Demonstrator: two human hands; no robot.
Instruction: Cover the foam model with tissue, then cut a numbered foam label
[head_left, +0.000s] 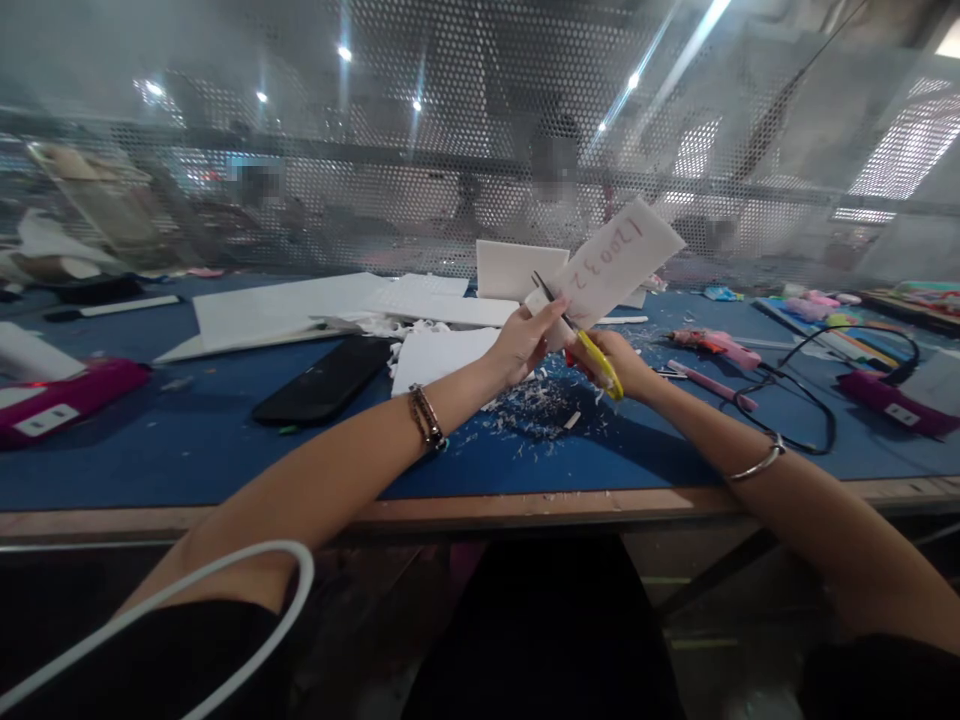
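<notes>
My left hand (519, 347) grips a white strip of stiff sheet (637, 250), perhaps foam board, with reddish handwritten digits on it. The strip slants up to the right above the table. Closed round the handles of yellow-handled scissors (602, 368) is my right hand (628, 362). Their dark blades point up and left, across the strip's lower end and close to my left fingers. How far the blades are apart I cannot tell. Beneath both hands, white shavings (529, 412) and small scraps lie scattered on the blue table mat (480, 470).
White boards (277, 310) and a black phone (324, 382) lie to the left. A pink glue gun (724, 347), a pink stick (712, 385) and a black cable (829, 425) lie right. Purple pouches (892, 402) flank the table. Behind stands a perforated metal screen (420, 200).
</notes>
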